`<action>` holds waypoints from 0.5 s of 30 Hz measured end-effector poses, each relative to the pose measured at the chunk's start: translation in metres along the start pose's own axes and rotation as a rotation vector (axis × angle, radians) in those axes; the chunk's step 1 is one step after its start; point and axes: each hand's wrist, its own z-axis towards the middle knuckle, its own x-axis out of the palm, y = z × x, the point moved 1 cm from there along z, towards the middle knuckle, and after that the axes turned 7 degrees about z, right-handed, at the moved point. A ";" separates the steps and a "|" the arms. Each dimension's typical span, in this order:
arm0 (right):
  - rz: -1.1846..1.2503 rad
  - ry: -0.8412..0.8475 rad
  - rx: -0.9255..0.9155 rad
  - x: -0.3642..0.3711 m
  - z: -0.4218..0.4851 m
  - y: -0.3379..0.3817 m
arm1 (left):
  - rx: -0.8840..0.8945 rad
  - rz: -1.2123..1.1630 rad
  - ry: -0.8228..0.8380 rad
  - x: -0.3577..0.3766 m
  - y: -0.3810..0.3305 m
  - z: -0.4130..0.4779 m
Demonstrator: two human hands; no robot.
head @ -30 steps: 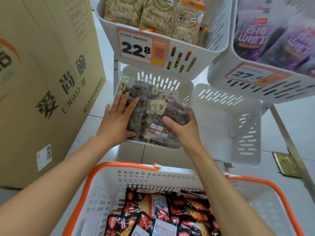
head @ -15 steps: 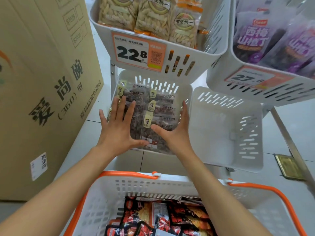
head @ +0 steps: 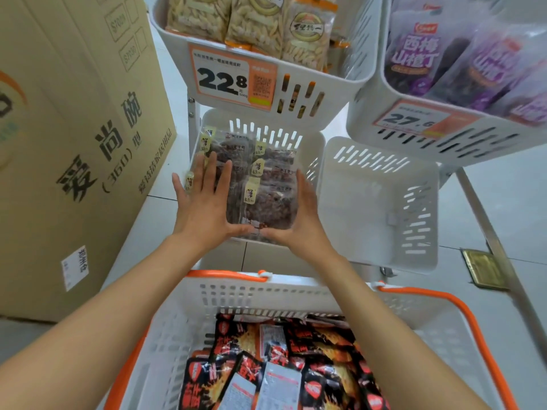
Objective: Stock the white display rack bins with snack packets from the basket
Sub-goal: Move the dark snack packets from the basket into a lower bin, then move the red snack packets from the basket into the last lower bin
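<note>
While both your hands lie flat on them, the clear snack packets (head: 268, 187) sit stacked in the lower white bin (head: 313, 149), filling most of it. Left hand (head: 204, 211) presses the stack's left half, fingers straight and spread. Right hand (head: 302, 223) lies along its right edge, fingers straight, thumbs almost meeting at the near edge. Neither hand is curled round a packet.

The packets are see-through with dark brown pieces inside and small pale yellow labels. Right of that bin is an empty white bin (head: 370, 208). Directly above it, a bin (head: 325, 96) of pale tan packets (head: 254, 22) carries a 22.8 price tag (head: 231, 78). Above and right, a bin (head: 370, 134) holds purple packets (head: 420, 54). Nearer you than the lower bin, the orange-rimmed basket (head: 266, 300) holds red-and-black packets (head: 281, 365). Left of it stands a cardboard box (head: 74, 143).
</note>
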 end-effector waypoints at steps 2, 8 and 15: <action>-0.003 -0.051 0.025 -0.013 -0.017 0.009 | -0.001 -0.016 -0.004 -0.016 -0.013 -0.018; -0.009 -0.101 -0.059 -0.052 -0.130 0.030 | 0.258 -0.195 -0.081 -0.046 -0.067 -0.097; -0.350 0.536 0.162 0.004 -0.254 -0.037 | 0.157 -0.372 0.058 -0.031 -0.075 -0.200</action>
